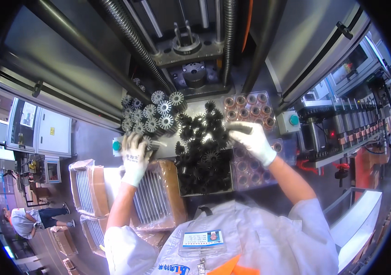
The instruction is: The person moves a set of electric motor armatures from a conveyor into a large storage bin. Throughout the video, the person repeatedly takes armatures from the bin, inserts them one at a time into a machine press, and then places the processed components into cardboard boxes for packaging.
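Observation:
My left hand (135, 155), in a white glove, is at the front of a group of silvery slotted metal cores (151, 111). Its fingers are curled round one slotted metal core (152, 144) lying on its side. My right hand (256, 143), also gloved, is closed on a dark grey, elongated piece (240, 127) whose kind I cannot make out. That hand is above the right edge of a heap of black, star-shaped slotted pieces (209, 153), beside a clear tray of copper-coloured rings (247, 104).
A press with a round fixture (194, 74) stands at the back between upright rods. Green buttons (116, 145) (293, 119) flank the work surface. Boxes of metal rods (152, 197) stand front left. A second clear tray (250, 172) lies right. Another person (30, 220) is far left.

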{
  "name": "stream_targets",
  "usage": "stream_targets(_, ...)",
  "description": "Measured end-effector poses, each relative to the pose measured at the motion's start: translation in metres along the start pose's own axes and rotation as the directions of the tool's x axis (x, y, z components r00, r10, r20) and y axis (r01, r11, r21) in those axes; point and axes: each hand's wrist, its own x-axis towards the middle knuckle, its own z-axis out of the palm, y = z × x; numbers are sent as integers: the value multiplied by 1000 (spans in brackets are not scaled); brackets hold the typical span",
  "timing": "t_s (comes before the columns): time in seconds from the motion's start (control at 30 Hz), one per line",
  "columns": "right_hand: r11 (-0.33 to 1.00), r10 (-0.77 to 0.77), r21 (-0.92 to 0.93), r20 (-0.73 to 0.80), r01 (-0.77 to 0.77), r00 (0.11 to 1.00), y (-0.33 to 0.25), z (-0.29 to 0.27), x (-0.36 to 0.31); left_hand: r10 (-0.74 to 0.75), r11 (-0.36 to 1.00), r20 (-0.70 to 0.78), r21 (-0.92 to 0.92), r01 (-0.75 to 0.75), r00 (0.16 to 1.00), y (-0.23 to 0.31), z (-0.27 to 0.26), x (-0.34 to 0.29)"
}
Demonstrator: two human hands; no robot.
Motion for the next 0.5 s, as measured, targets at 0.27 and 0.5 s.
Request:
stream_targets(0.27, 917, -396, 2, -99, 398, 913, -81, 35, 131, -102, 982, 27, -159, 105, 994, 29, -42, -7)
stream_targets(0.5, 931, -361, -149, -257, 332, 897, -72, 41, 244, -155, 854, -124, -515, 70, 980, 43, -57, 41)
